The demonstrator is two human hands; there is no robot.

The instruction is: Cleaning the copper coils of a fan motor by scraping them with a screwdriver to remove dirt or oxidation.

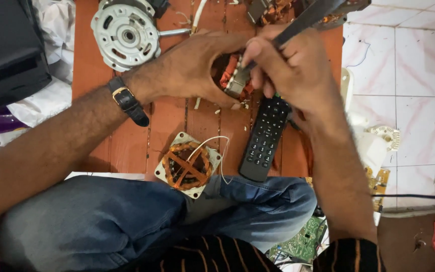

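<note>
While the person sat cross-legged, a wooden board point(167, 121) held a grey motor housing point(125, 34), a black remote point(265, 138) and a copper coil point(187, 164). Above the remote, the left hand point(190, 68) was wrapped around a small motor core point(235, 80); the right hand point(290, 68) pinched a dark tool point(308, 17) against it.
</note>
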